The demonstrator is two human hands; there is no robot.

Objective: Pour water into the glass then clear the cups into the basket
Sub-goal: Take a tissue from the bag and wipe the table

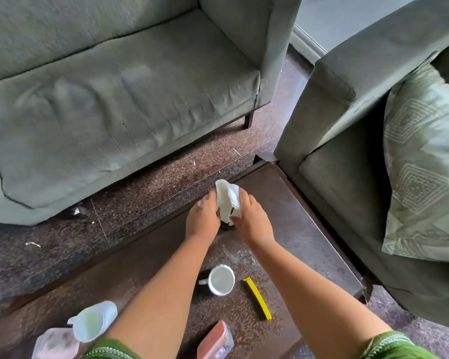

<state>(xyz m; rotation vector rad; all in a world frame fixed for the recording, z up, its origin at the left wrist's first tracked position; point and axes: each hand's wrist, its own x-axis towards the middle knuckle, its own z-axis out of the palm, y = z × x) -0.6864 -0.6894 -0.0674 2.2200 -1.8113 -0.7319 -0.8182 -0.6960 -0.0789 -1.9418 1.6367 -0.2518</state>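
Dark low table (309,229) between sofas. Left hand (202,221) and right hand (253,224) pinch a limp tissue (227,200) near its far edge. Mug (221,280), mid-table: probably rigid, breakable; grip by handle.

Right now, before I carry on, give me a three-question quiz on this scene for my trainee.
1. True or false: both hands hold the white tissue.
2. What lies just right of the white cup on the table? A) a spoon B) a yellow strip C) a plate
3. Fill in: the white jug stands near the table's ____ edge, beside the left forearm.

Key:
1. True: the left hand and right hand both pinch it, over a small dark object that they mostly hide.
2. B
3. Left
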